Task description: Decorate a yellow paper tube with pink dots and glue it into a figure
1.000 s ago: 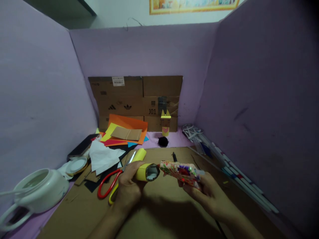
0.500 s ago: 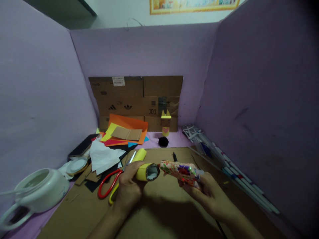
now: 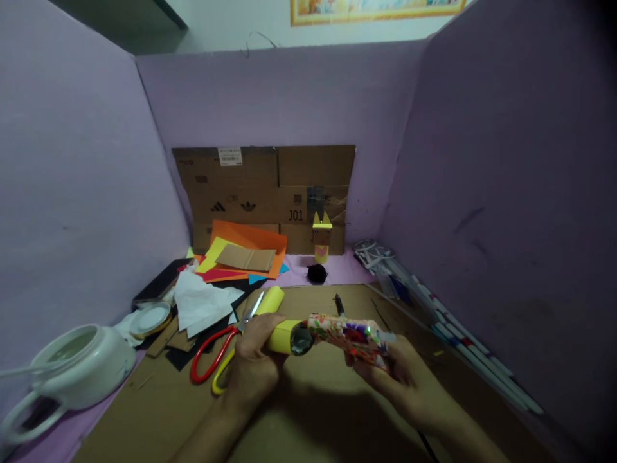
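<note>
My left hand [image 3: 258, 360] is closed around a short yellow cardboard tube [image 3: 282, 335], its hollow end turned to the right. In my right hand [image 3: 405, 379] is a flower-patterned hot glue gun [image 3: 349, 335] with a small red light and a clear glue stick at its back. The gun's nozzle is at the tube's open rim; whether it touches cannot be made out. Scissors [image 3: 226, 350] with red and yellow handles lie beside my left hand. Behind it rests a yellow paper roll [image 3: 270, 303].
Coloured paper sheets [image 3: 270, 247] and crumpled white paper [image 3: 202, 305] are piled at the back left. A white pot [image 3: 91, 366] stands far left. A cat-eared tube figure [image 3: 321, 241] and a black round thing [image 3: 317, 274] are behind. A pen [image 3: 339, 303] and plastic-wrapped sticks [image 3: 477, 350] lie rightward.
The tube has turned slightly, and its open end has shifted a little right, closer to the glue gun's nozzle. My right hand stays nearly still.
</note>
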### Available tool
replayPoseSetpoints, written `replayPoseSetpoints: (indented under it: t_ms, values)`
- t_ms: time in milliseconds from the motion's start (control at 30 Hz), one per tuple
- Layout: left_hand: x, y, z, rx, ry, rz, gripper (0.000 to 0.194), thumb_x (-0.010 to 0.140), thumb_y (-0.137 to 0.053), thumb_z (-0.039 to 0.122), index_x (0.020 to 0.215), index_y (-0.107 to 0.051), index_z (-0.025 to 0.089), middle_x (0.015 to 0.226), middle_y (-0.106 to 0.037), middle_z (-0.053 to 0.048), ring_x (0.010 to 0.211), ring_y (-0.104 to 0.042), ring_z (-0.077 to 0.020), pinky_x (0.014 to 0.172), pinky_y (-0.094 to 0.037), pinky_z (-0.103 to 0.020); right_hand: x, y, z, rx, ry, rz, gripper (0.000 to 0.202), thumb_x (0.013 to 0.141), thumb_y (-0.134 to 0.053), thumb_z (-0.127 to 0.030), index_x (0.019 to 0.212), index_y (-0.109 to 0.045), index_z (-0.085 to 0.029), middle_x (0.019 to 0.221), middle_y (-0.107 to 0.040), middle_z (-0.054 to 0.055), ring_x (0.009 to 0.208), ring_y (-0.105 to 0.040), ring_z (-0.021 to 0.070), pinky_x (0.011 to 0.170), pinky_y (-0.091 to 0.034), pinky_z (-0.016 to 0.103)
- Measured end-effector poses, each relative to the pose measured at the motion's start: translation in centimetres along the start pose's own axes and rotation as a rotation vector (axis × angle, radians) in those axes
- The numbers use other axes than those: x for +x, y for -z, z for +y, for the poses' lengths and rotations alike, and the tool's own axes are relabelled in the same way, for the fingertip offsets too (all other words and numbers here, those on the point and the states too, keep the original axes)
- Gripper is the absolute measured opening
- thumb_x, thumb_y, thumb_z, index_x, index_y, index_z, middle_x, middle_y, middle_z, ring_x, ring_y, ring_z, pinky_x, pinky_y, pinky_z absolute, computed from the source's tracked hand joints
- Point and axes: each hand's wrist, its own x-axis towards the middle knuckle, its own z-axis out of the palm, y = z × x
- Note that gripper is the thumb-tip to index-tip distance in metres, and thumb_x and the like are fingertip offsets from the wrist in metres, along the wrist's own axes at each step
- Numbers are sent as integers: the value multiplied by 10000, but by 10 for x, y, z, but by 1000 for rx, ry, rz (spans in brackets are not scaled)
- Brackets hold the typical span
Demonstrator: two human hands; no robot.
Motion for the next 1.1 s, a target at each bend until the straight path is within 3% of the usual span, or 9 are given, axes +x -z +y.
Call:
replayPoseSetpoints:
  t_ms: [233, 467, 700, 867, 967, 1100]
  values:
    - [2, 1, 9, 24, 8, -53, 324, 693, -576, 44, 962, -643, 213, 965, -686, -52, 931, -623, -230, 857, -485, -402, -6, -1, 6, -17, -1, 6, 253, 811, -554, -383, 681, -666, -198, 586, -576, 17, 570, -521, 169, 512, -421, 253]
    - [1, 1, 4, 20, 14, -71, 330, 694, -594, 53, 971, -637, 228, 956, -690, -31, 913, -626, -219, 831, -497, -371, -6, -3, 3, 57, 14, -62, 221, 790, -574, -380, 725, -660, -187, 580, -558, 6, 525, -486, 147, 470, -389, 236]
    - [6, 6, 9, -17, 199, -67, 320, 656, -680, 139, 968, -658, 210, 899, -709, -16, 812, -656, -204, 742, -525, -308, 1, 2, 5, 107, -56, 12, 287, 806, -522, -416, 694, -615, -169, 557, -466, -11, 477, -404, 118, 418, -324, 223]
    - [10, 7, 9, -85, 300, -59, 347, 621, -682, 145, 967, -675, 179, 882, -724, -27, 801, -665, -217, 726, -536, -311, 2, 7, 8, 176, -81, -45, 332, 821, -516, -468, 729, -609, -163, 567, -440, -19, 463, -358, 106, 400, -291, 220]
    - [11, 7, 9, -126, 315, -51, 352, 632, -688, 166, 984, -671, 180, 925, -726, -36, 837, -666, -222, 752, -536, -317, 0, 5, 9, 204, -94, -104, 348, 823, -504, -485, 737, -614, -167, 588, -427, -19, 481, -350, 108, 422, -283, 226]
    - [12, 8, 10, -115, 305, -43, 361, 609, -692, 143, 967, -673, 181, 900, -726, -32, 808, -663, -218, 730, -537, -315, -1, 4, 6, 116, -107, -80, 344, 790, -508, -476, 696, -615, -163, 592, -438, -6, 522, -387, 131, 457, -298, 243]
